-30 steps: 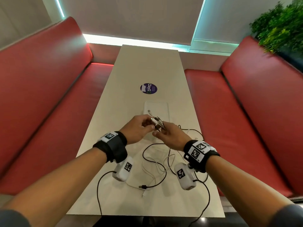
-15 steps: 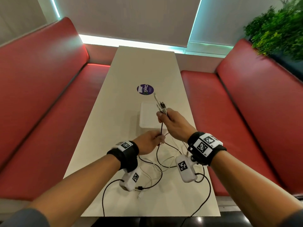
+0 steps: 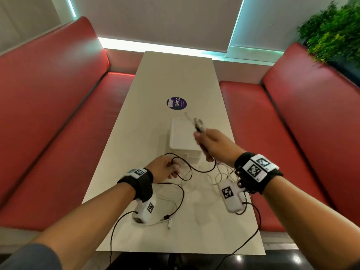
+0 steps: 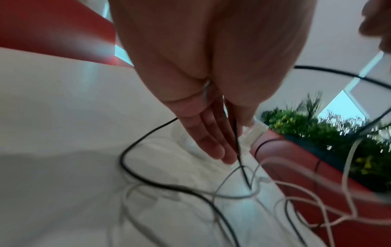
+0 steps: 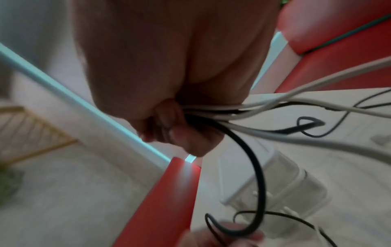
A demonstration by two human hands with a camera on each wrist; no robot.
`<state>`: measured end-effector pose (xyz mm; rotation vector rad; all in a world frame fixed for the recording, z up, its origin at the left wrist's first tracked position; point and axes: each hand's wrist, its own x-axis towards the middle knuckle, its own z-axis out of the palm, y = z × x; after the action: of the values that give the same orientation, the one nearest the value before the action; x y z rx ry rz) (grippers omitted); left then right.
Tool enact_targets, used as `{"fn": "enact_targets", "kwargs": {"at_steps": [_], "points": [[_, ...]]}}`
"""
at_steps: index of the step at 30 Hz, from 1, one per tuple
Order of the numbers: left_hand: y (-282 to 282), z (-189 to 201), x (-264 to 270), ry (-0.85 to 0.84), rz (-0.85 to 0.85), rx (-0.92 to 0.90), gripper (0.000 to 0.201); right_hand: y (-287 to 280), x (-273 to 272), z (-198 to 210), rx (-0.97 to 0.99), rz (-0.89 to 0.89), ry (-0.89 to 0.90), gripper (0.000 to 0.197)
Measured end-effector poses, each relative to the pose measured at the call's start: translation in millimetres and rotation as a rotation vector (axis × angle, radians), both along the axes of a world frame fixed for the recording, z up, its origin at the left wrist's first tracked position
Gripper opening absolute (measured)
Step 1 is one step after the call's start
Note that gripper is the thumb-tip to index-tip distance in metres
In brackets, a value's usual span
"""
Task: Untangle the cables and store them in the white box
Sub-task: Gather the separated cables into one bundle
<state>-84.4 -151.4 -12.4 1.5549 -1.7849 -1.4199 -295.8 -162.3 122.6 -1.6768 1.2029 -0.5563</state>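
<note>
loose ends: cable [image 3: 175, 209] plugs lie on the table [image 3: 136, 121] at my 6 o'clock, slack
left hand [image 3: 162, 169]: fingers straight, a black strand threaded between them; I'd call it combing, not clamping
right hand [image 3: 213, 146]: fisted on the bunched plug ends, lifted at 1 o'clock
box [image 3: 182, 138]: lid on, 12 o'clock
step: I judge untangling, nothing stored
next: I'd slide my left down the black strand, free it
</note>
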Motion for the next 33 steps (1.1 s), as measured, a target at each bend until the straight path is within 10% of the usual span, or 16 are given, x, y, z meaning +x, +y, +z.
{"fn": "enact_targets", "kwargs": {"at_steps": [6, 10, 22, 33], "points": [[-6.7, 7.7, 14.8, -0.435, -0.206, -0.003, 0.041, 10.6, 17.4, -35.1, -0.189, 0.384, 0.569, 0.024], [8.8, 13.5, 29.2, -0.602, -0.303, -0.043, 0.016, 12.7, 10.5, -56.6, -0.185, 0.399, 0.728, 0.027], [62.4, -6.8, -32.1, -0.692, -1.01, -0.156, 0.029, 13.5, -2.6, -66.0, -0.041, 0.235, 0.729, 0.025], [60.1, -16.0, -19.9, -0.691, -1.065, -0.267, 0.039, 20.5, 2.3, -66.1, -0.04, 0.261, 0.669, 0.023]]}}
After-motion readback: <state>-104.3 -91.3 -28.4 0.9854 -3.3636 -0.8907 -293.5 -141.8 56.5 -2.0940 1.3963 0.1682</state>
